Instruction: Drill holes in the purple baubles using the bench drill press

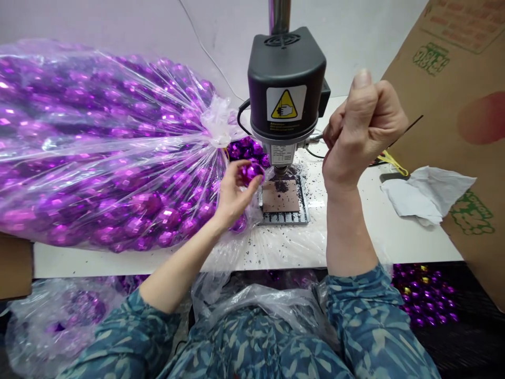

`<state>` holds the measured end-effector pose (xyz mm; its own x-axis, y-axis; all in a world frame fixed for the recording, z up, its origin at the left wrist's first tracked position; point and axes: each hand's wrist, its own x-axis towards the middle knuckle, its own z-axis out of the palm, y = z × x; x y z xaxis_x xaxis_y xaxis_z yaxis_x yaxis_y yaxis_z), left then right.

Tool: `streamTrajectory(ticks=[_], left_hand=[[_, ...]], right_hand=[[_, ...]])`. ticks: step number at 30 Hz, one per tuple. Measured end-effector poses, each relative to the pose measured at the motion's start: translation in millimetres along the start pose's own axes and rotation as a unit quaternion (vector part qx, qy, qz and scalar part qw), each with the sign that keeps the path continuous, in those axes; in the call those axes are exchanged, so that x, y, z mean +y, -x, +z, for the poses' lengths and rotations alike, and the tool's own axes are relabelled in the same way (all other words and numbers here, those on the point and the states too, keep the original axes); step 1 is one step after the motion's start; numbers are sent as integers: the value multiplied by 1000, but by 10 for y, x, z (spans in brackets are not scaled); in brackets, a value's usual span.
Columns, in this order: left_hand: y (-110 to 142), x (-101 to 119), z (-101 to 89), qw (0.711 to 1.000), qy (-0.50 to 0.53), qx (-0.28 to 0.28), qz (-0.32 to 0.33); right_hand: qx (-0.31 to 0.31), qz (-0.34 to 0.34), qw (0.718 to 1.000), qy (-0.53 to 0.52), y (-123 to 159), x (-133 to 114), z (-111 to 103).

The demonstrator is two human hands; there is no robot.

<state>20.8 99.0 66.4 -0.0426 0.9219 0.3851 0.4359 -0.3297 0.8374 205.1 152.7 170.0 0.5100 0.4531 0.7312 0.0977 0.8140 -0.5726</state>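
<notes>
My left hand [232, 192] holds a shiny purple faceted ball [252, 171] between thumb and fingers, just left of the drill press [287, 87]. Closed in a fist, my right hand [361, 131] grips the lever [315, 138] on the press's right side; the part inside the fist is hidden. Below the press head, a square brown board [281, 197] with a small dark hole lies on the slotted metal base [284, 217]. Dark shavings [282, 186] are scattered over the board and around it. Behind my left hand lie more purple balls [246, 150].
A big tied clear bag [118, 152] of purple balls fills the table's left. On the right are crumpled white paper [424, 197], a yellow-handled tool [394, 163] and a leaning cardboard box [465, 105]. Purple balls [428, 302] with a few gold ones lie below the table [276, 250].
</notes>
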Motion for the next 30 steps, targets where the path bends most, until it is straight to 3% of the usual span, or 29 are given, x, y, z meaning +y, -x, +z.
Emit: streamTrajectory(ticks=[3,7,14,26,30], left_hand=[[235,-25,242,974,167,-86,-126],[258,-239,468,948,233,-61,-206],[136,-407,585,957,207,-28,-200],[162,-496,734,987,118,-58,-89],[198,-461,765,985,128,-74,-86]], right_hand=[[-9,15,1000,9,1,29,-5],[-8,6,1000,9,6,-2,-12],[-4,-21,1000,9,27,-90,-6],[6,-32,998,-47,15,-58,9],[1,-38,998,-59,24,-57,-2]])
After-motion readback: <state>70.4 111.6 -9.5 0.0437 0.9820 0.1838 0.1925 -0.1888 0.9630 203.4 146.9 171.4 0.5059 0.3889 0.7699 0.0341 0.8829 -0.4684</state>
